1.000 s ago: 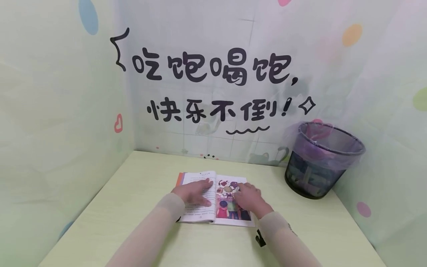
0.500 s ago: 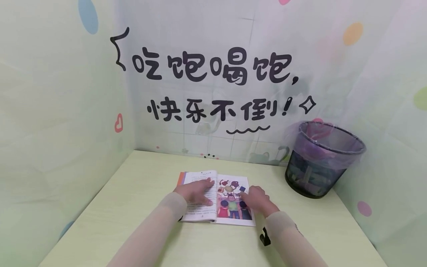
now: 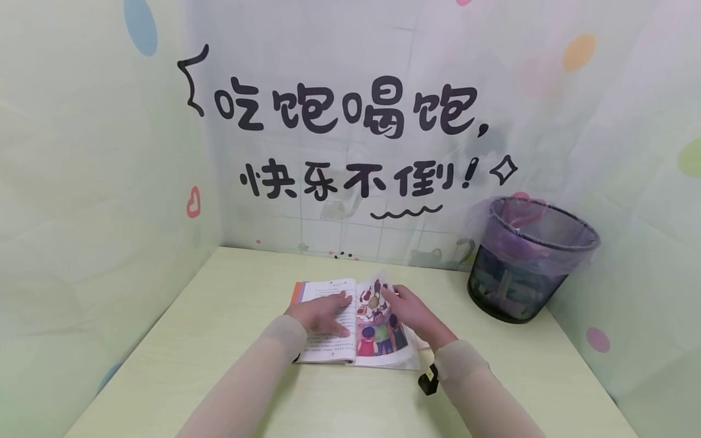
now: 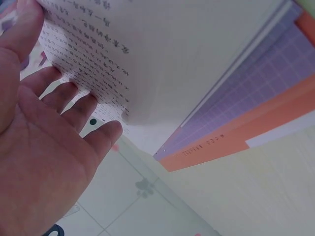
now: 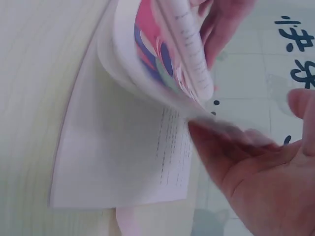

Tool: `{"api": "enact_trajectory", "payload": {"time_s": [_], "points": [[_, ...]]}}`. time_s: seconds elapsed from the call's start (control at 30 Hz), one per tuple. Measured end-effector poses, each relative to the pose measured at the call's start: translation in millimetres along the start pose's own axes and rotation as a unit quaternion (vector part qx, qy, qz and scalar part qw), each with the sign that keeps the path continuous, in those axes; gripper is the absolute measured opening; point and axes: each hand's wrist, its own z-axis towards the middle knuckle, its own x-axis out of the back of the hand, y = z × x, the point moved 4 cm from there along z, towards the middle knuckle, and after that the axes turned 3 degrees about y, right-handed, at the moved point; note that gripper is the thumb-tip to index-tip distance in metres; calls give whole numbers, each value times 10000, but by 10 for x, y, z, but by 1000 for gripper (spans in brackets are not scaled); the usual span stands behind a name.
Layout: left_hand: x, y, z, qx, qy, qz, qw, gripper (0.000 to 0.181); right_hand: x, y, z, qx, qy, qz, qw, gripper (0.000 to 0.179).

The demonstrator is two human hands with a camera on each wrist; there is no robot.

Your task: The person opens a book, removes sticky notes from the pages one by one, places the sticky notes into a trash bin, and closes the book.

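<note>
An open book [image 3: 323, 350] lies on the table, with printed text on its left page and a colourful drawing on the right. My left hand [image 3: 320, 313] rests on the left page; its fingers are spread in the left wrist view. My right hand [image 3: 413, 310] holds the outer edge of the illustrated page [image 3: 378, 340], which is lifted and curved off the pages below. The fingertips at that edge are blurred in the right wrist view. Text on the page underneath [image 5: 133, 167] shows there. An orange and purple cover flap [image 4: 211, 147] sticks out at the left side.
A dark wastebasket [image 3: 515, 286] with a purple bag over its rim stands at the back right of the table [image 3: 191, 365]. Printed fabric walls [image 3: 350, 237] enclose the back and both sides. A small black piece [image 3: 429, 380] is by the right sleeve.
The right hand slid to the right edge of the illustrated page, then moved back left and up, raising that page. The left hand has stayed in place on the left page.
</note>
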Motion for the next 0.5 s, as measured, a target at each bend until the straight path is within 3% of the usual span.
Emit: {"api": "enact_trajectory", "payload": {"time_s": [0.17,0.27,0.5], "points": [[7,17,10,-61,-12,91,9999,92,36,5,44,-81,-152,1302,9913,60],[3,26,14,-106,-17,155,9998,92,41,56,58,-129,-347,1679,9851,55],[-21,32,3,-60,-6,-10,10000,92,-32,243,-46,372,-533,813,9946,48]]}}
